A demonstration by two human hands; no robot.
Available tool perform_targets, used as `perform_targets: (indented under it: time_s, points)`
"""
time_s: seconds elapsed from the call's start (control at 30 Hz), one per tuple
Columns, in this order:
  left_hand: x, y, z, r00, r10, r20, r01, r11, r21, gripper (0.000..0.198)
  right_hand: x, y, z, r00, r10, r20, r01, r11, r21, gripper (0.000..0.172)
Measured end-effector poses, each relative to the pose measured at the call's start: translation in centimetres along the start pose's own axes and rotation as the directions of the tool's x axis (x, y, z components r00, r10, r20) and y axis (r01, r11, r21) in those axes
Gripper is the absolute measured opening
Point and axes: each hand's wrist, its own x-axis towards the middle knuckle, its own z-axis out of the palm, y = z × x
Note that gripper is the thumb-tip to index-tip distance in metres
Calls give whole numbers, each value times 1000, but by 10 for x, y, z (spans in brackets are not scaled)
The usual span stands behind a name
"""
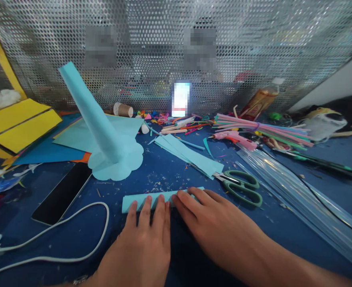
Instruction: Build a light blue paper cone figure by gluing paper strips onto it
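Here, your left hand (pixel 144 235) and right hand (pixel 213 217) lay with fingertips down on the paper (pixel 129 203), lower centre of the frame; thumbs were hidden, so whether either hand gripped it could not be told. Rolling or folding was apparently in hand; the next move seemingly called for even pressure along its length.

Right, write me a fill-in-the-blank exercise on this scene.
1. The left hand and the right hand both rest on light-blue ____.
2. The scissors have ____ handles.
3. The glue gun has a body coloured ____.
4. The dark-screened phone lies to the ____ of the left hand.

Missing words: paper; green; pink; left.
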Motion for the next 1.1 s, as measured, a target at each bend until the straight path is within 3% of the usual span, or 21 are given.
perform_targets:
  time_s: [0.37,0.57,0.83,1.1]
  points:
    - [-6,-5,21,999,33,-21,-34,998,-48,60,-3,-3,3,1000,4,10,-4,999,-37,39]
    - [-1,-10,15,996,54,76,-46,993,-109,62,-3,-6,2,1000,11,26,-9,998,-57,39]
    - [-1,-9,17,996,46,80,-36,992,-124,63,-2,-6,1,999,12,48,-10,998,-59,40]
    - [8,-14,3,968,74,240,-29,982,-185,61,-5,-5,-3,999,-48,1,48,998,-43,36]
